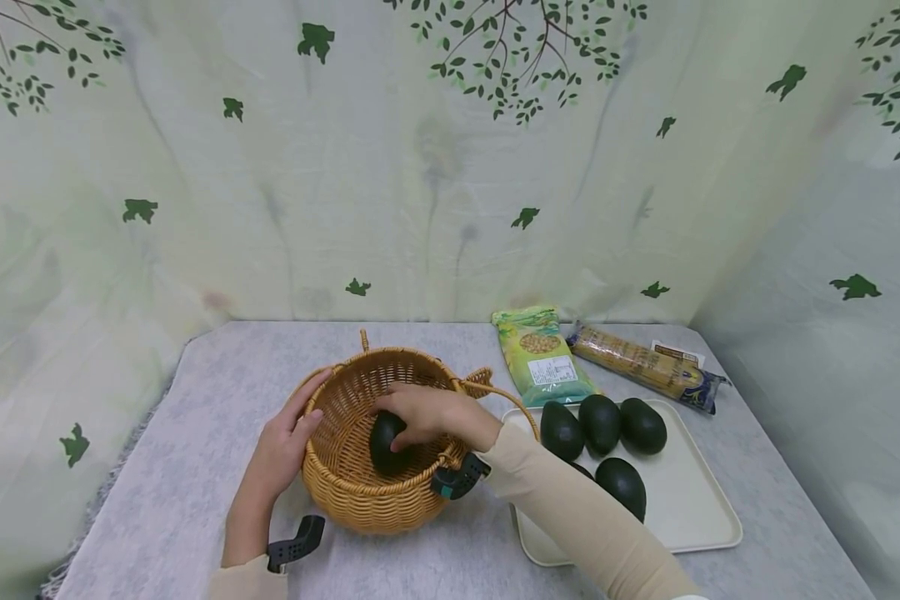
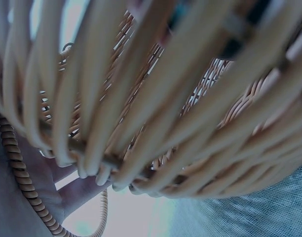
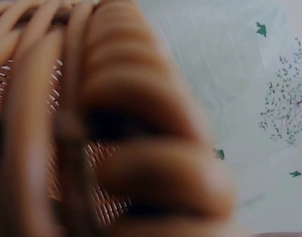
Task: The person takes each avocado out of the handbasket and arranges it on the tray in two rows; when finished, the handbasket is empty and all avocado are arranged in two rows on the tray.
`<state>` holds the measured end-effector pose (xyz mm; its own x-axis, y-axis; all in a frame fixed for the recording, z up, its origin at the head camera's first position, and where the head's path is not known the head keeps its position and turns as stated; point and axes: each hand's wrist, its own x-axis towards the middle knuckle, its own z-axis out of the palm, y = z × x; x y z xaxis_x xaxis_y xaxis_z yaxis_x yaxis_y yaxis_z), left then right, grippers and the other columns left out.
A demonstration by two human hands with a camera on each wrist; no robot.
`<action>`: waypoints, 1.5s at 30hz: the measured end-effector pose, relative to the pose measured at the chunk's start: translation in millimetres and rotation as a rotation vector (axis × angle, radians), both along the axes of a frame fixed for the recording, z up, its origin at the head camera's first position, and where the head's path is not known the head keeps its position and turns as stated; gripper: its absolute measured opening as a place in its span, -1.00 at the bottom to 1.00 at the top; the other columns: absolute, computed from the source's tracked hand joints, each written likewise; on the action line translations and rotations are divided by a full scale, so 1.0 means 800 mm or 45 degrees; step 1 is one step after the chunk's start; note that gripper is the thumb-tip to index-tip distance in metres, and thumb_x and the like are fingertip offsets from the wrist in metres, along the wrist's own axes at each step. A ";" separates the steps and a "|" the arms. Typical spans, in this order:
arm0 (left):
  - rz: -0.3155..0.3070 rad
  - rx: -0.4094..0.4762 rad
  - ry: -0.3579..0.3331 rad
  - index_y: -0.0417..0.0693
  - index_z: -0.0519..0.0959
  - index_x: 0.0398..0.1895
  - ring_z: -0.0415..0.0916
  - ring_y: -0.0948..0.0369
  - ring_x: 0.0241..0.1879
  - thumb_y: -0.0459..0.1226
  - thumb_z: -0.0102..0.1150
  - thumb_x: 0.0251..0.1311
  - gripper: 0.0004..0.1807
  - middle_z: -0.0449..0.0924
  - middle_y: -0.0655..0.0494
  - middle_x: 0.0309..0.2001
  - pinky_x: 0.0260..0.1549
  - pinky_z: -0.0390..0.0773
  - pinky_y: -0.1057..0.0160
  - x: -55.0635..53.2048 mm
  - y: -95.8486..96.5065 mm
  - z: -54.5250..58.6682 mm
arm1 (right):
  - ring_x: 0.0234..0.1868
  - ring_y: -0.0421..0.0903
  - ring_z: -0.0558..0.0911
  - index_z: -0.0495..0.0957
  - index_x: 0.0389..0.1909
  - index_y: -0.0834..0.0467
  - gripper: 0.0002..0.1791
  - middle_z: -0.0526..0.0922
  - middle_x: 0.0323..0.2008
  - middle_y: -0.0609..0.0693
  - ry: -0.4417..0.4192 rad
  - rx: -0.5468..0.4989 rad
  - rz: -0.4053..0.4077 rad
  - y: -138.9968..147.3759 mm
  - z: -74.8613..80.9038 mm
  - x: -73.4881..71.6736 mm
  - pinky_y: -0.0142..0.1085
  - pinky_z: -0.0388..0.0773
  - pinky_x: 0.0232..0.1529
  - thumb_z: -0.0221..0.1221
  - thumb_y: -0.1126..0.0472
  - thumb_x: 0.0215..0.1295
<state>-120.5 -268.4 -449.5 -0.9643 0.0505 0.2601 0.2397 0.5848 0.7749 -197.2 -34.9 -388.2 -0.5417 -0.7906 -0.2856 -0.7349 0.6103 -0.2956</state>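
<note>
A round wicker basket (image 1: pixel 367 508) stands on the table, its weave filling most of the left wrist view. My left hand (image 1: pixel 281 446) holds the basket's left rim, the thumb lying at the edge. Part of this hand (image 2: pixel 55 197) shows beyond the weave in the left wrist view. Reaching in over the right rim, my right hand (image 1: pixel 431 417) grips a dark green avocado (image 1: pixel 385 442) inside the basket. In the right wrist view the blurred wicker (image 3: pixel 136 74) is close to the camera, and neither this hand nor the avocado can be made out.
Several avocados (image 1: pixel 600 423) lie on a cream tray (image 1: pixel 693 500) at the right, partly behind my right forearm. Behind it are a green-yellow bag (image 1: pixel 543 354) and a long pasta pack (image 1: pixel 645 362). A thin handle (image 1: pixel 521 404) sticks out from the basket towards the tray.
</note>
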 end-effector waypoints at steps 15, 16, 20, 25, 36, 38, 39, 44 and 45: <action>-0.004 -0.014 -0.005 0.37 0.21 0.61 0.25 -0.30 0.46 -0.15 -0.09 0.60 -0.43 0.23 -0.08 0.57 0.26 0.28 -0.51 0.000 0.002 0.006 | 0.37 -0.14 0.50 0.35 0.48 0.06 -0.19 0.48 0.40 -0.06 -0.150 0.054 0.024 -0.002 0.002 0.001 -0.36 0.45 0.31 0.44 -0.01 0.27; -0.004 -0.013 -0.006 0.37 0.21 0.61 0.25 -0.30 0.46 -0.15 -0.09 0.60 -0.43 0.23 -0.07 0.57 0.27 0.28 -0.51 0.000 0.002 0.006 | 0.39 -0.14 0.47 0.32 0.52 0.05 -0.16 0.45 0.43 -0.06 -0.157 0.065 0.007 -0.002 0.002 0.002 -0.35 0.43 0.34 0.44 0.00 0.27; -0.007 -0.015 0.003 0.36 0.21 0.61 0.26 -0.30 0.46 -0.16 -0.09 0.60 -0.43 0.24 -0.08 0.56 0.27 0.28 -0.50 0.000 0.001 0.005 | 0.45 -0.12 0.42 0.25 0.57 0.03 -0.11 0.37 0.50 -0.07 -0.165 0.080 -0.026 -0.002 0.003 0.002 -0.33 0.38 0.41 0.43 0.03 0.28; -0.012 -0.028 0.009 0.38 0.19 0.62 0.25 -0.29 0.46 -0.17 -0.10 0.61 -0.42 0.23 -0.09 0.56 0.27 0.29 -0.49 -0.003 -0.001 0.001 | 0.42 -0.14 0.45 0.35 0.51 0.01 -0.23 0.43 0.46 -0.08 -0.168 0.074 0.038 0.000 0.004 0.000 -0.35 0.40 0.37 0.41 0.07 0.32; -0.001 -0.042 0.014 0.41 0.17 0.62 0.24 -0.27 0.47 -0.17 -0.11 0.61 -0.41 0.22 -0.07 0.57 0.27 0.28 -0.49 -0.003 -0.006 -0.002 | 0.47 -0.18 0.38 0.32 0.54 -0.05 -0.20 0.37 0.50 -0.09 -0.278 0.089 0.101 -0.009 -0.002 -0.005 -0.36 0.36 0.40 0.41 0.03 0.31; -0.005 -0.038 0.016 0.39 0.18 0.62 0.24 -0.27 0.47 -0.18 -0.11 0.61 -0.41 0.22 -0.07 0.57 0.27 0.28 -0.50 -0.003 -0.005 -0.002 | 0.47 -0.18 0.37 0.30 0.55 -0.04 -0.18 0.36 0.50 -0.09 -0.282 0.092 0.106 -0.009 -0.002 -0.005 -0.37 0.36 0.39 0.41 0.04 0.31; -0.007 -0.036 0.015 0.37 0.18 0.63 0.24 -0.27 0.48 -0.18 -0.11 0.61 -0.41 0.22 -0.07 0.57 0.27 0.28 -0.50 -0.003 -0.005 -0.002 | 0.46 -0.18 0.38 0.30 0.55 -0.04 -0.17 0.37 0.50 -0.09 -0.283 0.093 0.107 -0.009 -0.002 -0.005 -0.37 0.37 0.38 0.41 0.04 0.31; -0.009 -0.029 0.012 0.35 0.18 0.63 0.23 -0.27 0.48 -0.18 -0.11 0.61 -0.42 0.22 -0.07 0.57 0.27 0.28 -0.50 -0.003 -0.003 -0.002 | 0.44 -0.19 0.40 0.31 0.54 -0.06 -0.18 0.38 0.48 -0.10 -0.277 0.087 0.120 -0.006 -0.003 -0.005 -0.37 0.40 0.35 0.43 0.06 0.29; -0.009 -0.028 0.010 0.35 0.18 0.63 0.23 -0.27 0.48 -0.18 -0.11 0.61 -0.42 0.22 -0.07 0.57 0.27 0.28 -0.50 -0.003 -0.002 -0.002 | 0.44 -0.19 0.40 0.31 0.54 -0.06 -0.18 0.38 0.48 -0.10 -0.276 0.083 0.121 -0.006 -0.003 -0.005 -0.37 0.40 0.35 0.43 0.06 0.29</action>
